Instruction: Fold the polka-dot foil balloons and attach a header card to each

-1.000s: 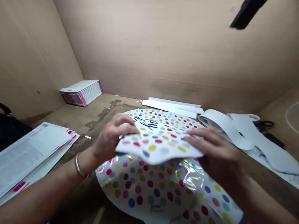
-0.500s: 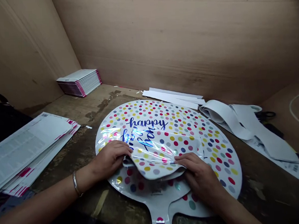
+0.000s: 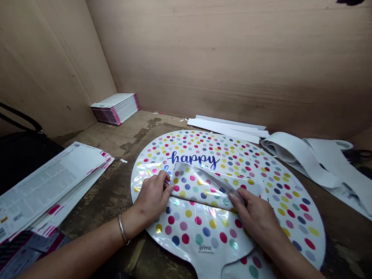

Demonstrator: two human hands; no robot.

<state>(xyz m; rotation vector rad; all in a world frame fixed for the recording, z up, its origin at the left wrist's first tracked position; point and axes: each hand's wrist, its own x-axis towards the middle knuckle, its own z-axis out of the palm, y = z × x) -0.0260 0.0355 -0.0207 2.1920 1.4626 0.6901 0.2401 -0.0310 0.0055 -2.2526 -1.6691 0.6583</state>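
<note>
Lots of stuff around this worn brown table [image 3: 99,137]: black fabric bag [image 3: 18,159] on the left, long white printed cards with magenta edges [image 3: 48,179] beside it, a neat white-and-magenta stack [image 3: 115,110] in the back corner. Flat white paper strips [image 3: 226,128] lie at the back, a curled white paper band [image 3: 351,183] on the right. Nearest the hands, two overlapping flat, glossy dotted shapes [image 3: 208,235] with neck-like tabs take up the middle; the top one reads "happy" and "prima".

On them sits a folded glossy white sheet with multicoloured dots [image 3: 198,185], creased, greyish edge showing. Can't tell if it's a separate piece. Left hand [image 3: 153,197] pinches its left end between thumb and fingers, right hand [image 3: 256,213] its right.
</note>
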